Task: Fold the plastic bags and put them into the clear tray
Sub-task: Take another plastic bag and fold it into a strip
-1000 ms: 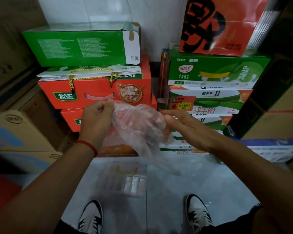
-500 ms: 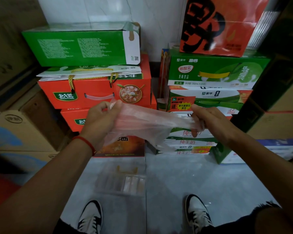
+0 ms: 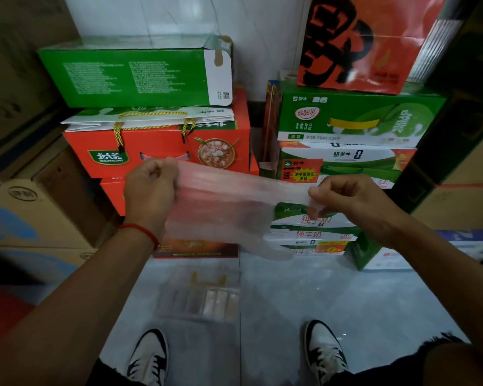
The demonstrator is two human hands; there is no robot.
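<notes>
the left hand (image 3: 148, 196) is curled into a closed grip on the left end of the plastic bag (image 3: 229, 207), its fingers bunched round the film, a red string (image 3: 140, 231) on the wrist. the bag is a thin, see-through sheet held up in the air between both hands, pulled into a flat band along its top edge with the loose lower part hanging down. the right hand (image 3: 354, 201) pinches the bag's right end between thumb and curled fingers, so that grip is closed on the bag too. below, on the floor (image 3: 332, 302) between the bag and the two shoes (image 3: 151, 358), sits the clear tray (image 3: 198, 299), well apart from the bag. stacked cartons (image 3: 156, 151) stand behind.

a second ago the bag was a crumpled bundle with the hands close together; half a second ago it was partly drawn out; now the hands are farther apart and the bag is stretched wider and flatter. the tray has not moved.
</notes>
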